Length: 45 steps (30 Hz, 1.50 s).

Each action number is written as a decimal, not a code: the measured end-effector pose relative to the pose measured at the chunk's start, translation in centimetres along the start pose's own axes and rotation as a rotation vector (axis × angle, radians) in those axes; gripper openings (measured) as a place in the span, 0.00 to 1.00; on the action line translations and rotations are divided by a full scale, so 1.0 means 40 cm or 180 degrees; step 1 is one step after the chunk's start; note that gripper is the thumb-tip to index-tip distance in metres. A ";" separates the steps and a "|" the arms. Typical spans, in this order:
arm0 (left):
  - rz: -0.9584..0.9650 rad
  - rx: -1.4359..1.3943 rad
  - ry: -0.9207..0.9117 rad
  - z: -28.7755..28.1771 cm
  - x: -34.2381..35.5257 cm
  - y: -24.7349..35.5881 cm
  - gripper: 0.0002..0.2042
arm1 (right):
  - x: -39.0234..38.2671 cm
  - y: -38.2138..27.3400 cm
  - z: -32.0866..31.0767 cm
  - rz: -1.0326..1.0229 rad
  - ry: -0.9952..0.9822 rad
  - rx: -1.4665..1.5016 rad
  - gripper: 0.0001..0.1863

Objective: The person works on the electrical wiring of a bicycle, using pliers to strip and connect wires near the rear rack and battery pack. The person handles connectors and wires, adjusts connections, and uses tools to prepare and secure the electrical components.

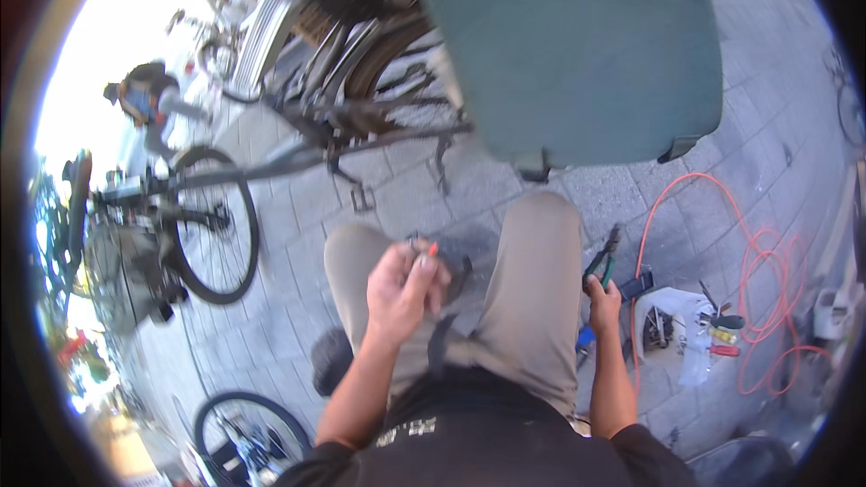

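My left hand [406, 289] is pinched on a small object [434, 250] with an orange tip, over my left knee; the rest of the object is mostly hidden by my fingers. Out past my right knee, my right hand [604, 302] grips pliers [606, 259] with green handles, jaws angled up. Below the pliers lie a dark tool with a blue part [586, 335] and a white sheet [686, 361] bearing screwdrivers and small dark parts.
A large grey-green padded panel [577, 45] overhangs from above. Bicycles [215, 216] fill the left and top, with another wheel [248, 406] at bottom left. A person [144, 95] is at upper left. A coiled orange hose [758, 261] lies on the paving [298, 252] at right.
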State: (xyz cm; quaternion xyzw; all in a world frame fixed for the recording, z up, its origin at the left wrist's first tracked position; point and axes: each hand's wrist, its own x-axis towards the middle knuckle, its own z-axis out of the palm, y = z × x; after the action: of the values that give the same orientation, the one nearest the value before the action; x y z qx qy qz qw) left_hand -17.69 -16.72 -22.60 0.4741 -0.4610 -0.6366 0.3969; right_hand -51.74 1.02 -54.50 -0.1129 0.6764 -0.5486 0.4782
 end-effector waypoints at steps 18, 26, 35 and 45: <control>0.0423 -0.0907 -0.0083 -0.179 -0.255 -0.007 0.13 | -0.523 -0.664 0.485 -0.4050 -0.1730 -0.2976 0.23; 0.0189 -0.1537 -0.0162 -0.234 -0.271 -0.021 0.13 | -0.512 -0.680 0.607 -0.4623 -0.2546 -0.3454 0.30; -0.0009 -0.1806 -0.0157 -0.235 -0.252 -0.027 0.12 | -0.480 -0.676 0.662 -0.4988 -0.2547 -0.3497 0.30; -0.0100 -0.1579 0.0121 -0.202 -0.232 -0.031 0.11 | -0.453 -0.639 0.664 -0.4731 -0.2542 -0.3462 0.24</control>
State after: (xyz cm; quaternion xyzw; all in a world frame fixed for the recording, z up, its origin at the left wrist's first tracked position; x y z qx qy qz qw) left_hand -7.75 -9.34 -22.61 0.3812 -0.2756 -0.7273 0.4998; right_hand -31.41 -13.04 -21.72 -0.8857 0.3831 -0.2464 0.0897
